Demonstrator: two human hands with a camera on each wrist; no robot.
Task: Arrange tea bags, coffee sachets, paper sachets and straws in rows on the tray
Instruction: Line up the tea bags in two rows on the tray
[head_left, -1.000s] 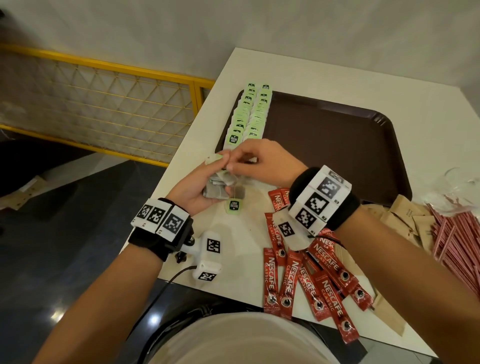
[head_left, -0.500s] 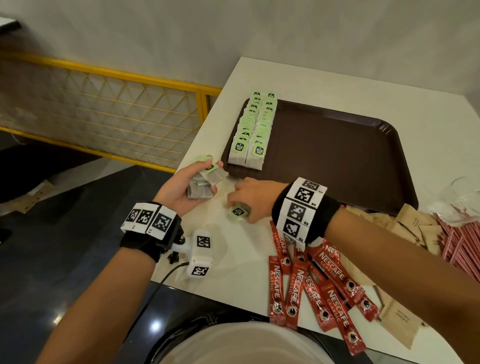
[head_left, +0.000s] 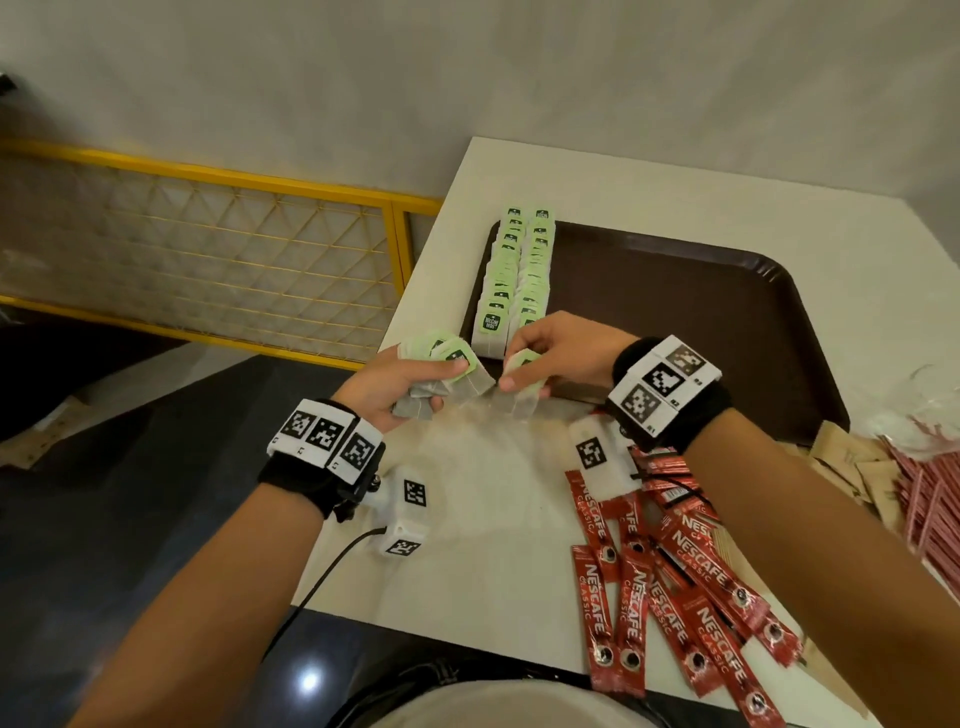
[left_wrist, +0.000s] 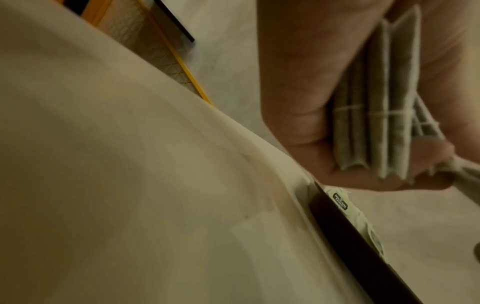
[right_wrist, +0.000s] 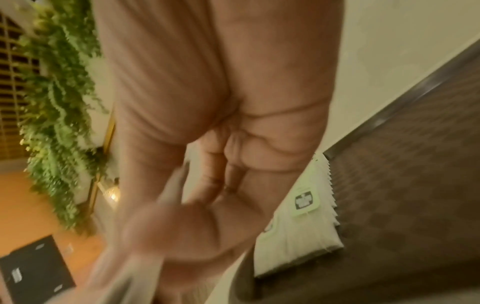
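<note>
Left hand (head_left: 395, 384) gripping a stack of tea bags (head_left: 441, 382) over the table (head_left: 467, 519) edge, right hand (head_left: 561, 353) pinching one tea bag (head_left: 522, 387) beside the rows (head_left: 519, 270) on the tray (head_left: 675, 312).

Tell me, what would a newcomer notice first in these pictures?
Two rows of green-tagged tea bags run along the left edge of the brown tray. In front, the left hand grips a stack of bags and the right hand pinches one. Red coffee sachets lie scattered at lower right.
</note>
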